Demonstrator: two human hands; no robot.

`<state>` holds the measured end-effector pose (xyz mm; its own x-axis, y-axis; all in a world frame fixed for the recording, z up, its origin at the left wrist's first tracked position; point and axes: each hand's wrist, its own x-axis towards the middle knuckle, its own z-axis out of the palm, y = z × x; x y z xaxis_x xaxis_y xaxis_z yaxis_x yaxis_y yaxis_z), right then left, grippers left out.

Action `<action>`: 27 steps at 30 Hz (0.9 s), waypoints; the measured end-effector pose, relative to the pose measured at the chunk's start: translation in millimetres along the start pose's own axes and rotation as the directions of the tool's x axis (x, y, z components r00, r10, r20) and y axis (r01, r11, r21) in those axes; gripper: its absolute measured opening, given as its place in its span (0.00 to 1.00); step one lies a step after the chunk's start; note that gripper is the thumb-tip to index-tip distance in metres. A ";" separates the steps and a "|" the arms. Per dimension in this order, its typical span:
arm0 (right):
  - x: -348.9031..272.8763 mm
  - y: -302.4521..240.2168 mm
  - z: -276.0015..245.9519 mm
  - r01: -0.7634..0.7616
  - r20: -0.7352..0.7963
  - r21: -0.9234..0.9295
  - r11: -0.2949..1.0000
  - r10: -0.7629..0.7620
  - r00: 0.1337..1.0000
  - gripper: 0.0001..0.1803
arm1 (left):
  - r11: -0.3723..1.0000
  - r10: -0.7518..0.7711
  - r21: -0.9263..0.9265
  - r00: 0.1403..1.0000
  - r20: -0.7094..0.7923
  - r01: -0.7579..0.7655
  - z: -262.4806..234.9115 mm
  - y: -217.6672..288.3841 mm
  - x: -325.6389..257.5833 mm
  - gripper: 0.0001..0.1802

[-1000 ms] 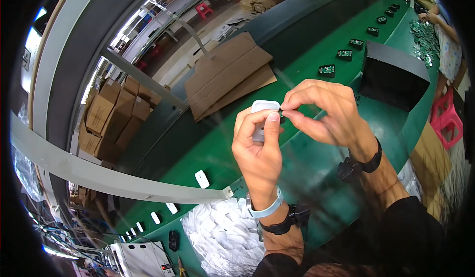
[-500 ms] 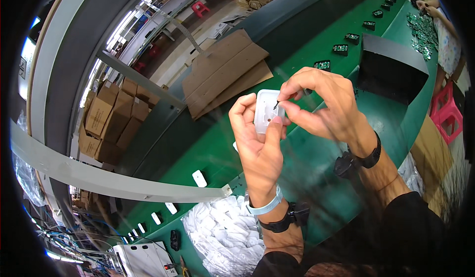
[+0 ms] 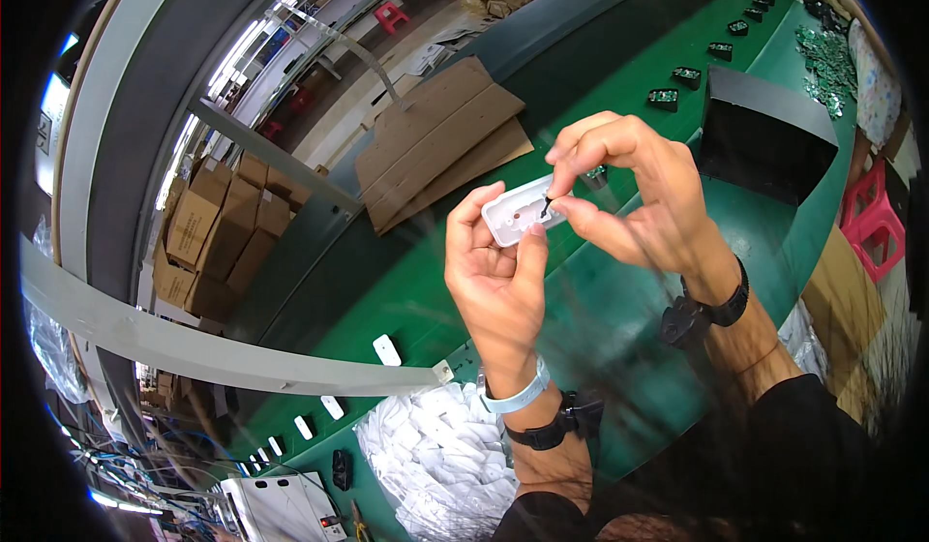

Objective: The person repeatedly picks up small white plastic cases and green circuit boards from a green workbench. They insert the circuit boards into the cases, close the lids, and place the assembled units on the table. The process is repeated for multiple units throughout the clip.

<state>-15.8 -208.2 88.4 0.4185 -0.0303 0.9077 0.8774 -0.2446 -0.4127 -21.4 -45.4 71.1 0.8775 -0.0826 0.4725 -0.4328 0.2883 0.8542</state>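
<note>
Head cam: left hand (image 3: pixel 495 276) has its fingers (image 3: pixel 468 217) curled round a white plastic shell (image 3: pixel 501 221), hollow side showing, up in the air over the green counter (image 3: pixel 614 324). Right hand (image 3: pixel 648 198) is pinching a tiny black piece (image 3: pixel 547 207) right at that shell, and there's a big pile of white pieces (image 3: pixel 435 455) by the left forearm.

The white case (image 3: pixel 505 217) looks smooth plastic, the cardboard (image 3: pixel 435 145) matt paper, the green table (image 3: pixel 610 315) glossy, the stool (image 3: pixel 869 195) plastic.
</note>
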 end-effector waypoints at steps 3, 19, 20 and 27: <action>-1.8 -1.4 -0.4 -0.028 0.076 -0.005 1.000 0.028 0.997 0.18 | 0.998 0.028 -0.046 0.998 -0.057 -0.031 -5.7 -3.1 0.5 0.23; -1.7 -4.1 6.8 -0.005 0.015 -0.083 0.997 0.007 1.000 0.15 | 0.996 0.054 0.073 0.997 -0.054 -0.050 -2.3 1.9 -0.8 0.13; -1.8 -4.6 7.8 -0.026 0.001 -0.083 0.996 0.026 1.000 0.15 | 0.996 0.055 0.078 0.997 -0.060 -0.050 -2.5 2.1 -0.7 0.14; -1.8 -9.1 5.7 -0.080 -0.016 -0.175 0.981 0.078 0.997 0.18 | 0.991 0.075 0.117 0.995 -0.060 -0.067 1.7 -2.1 0.6 0.14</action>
<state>-23.2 -200.4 90.1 0.4820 -0.0644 0.8738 0.7868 -0.4068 -0.4640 -20.4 -47.7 69.9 0.8534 -0.0039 0.5212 -0.5122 0.1791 0.8400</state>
